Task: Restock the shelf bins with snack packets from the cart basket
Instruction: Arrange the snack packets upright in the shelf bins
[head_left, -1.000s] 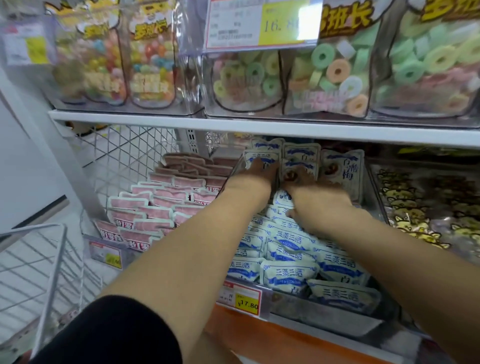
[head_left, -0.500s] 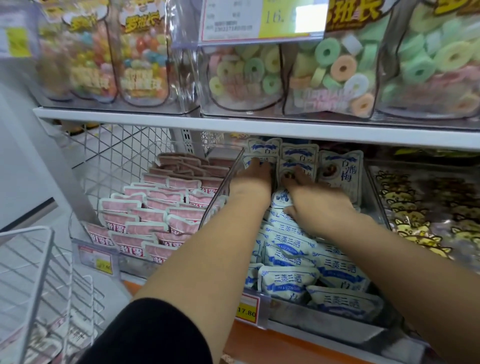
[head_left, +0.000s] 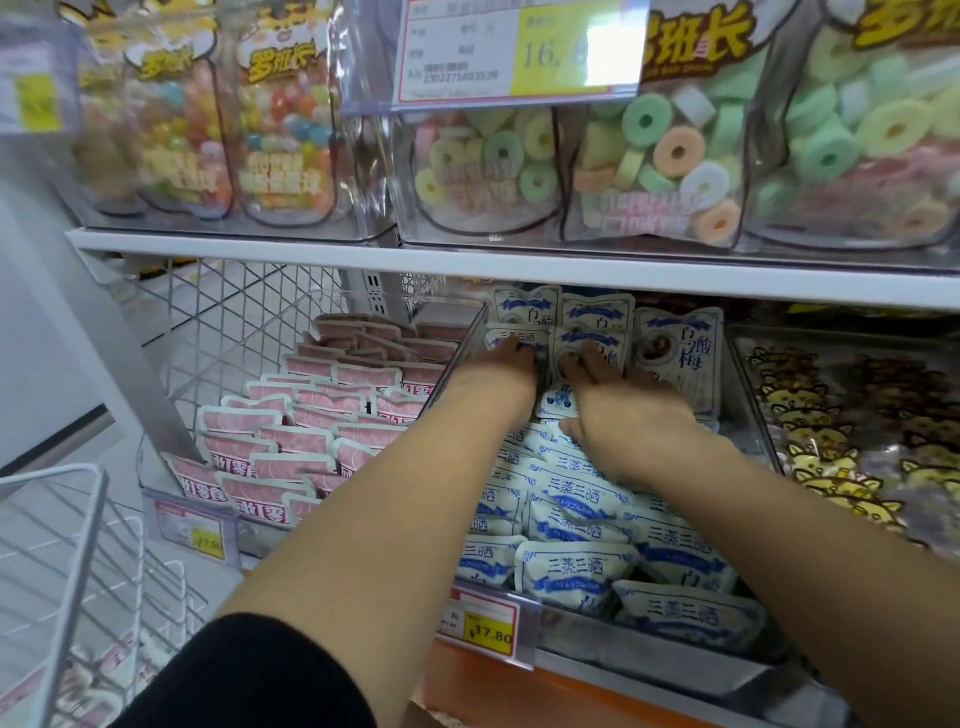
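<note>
Blue-and-white snack packets (head_left: 576, 569) fill a clear shelf bin (head_left: 644, 654) in the middle of the lower shelf. Several more of them stand upright at the bin's back (head_left: 680, 345). Both my arms reach deep into this bin. My left hand (head_left: 498, 371) presses straight fingers against an upright packet at the back left. My right hand (head_left: 618, 410) lies flat beside it, fingertips on the neighbouring upright packet, palm over the lying packets. The white wire cart basket (head_left: 78, 525) is at the lower left, with a few packets dimly visible inside.
Pink packets (head_left: 306, 441) fill the bin to the left. Yellow cat-print packets (head_left: 852, 447) fill the bin to the right. The shelf above (head_left: 519, 267) carries clear tubs of ring candy and jelly beans. Price tags hang on the bin fronts (head_left: 480, 626).
Both hands stay on the upright packets at the back of the bin. The view has shifted slightly, bringing the cart basket further into the frame at the left.
</note>
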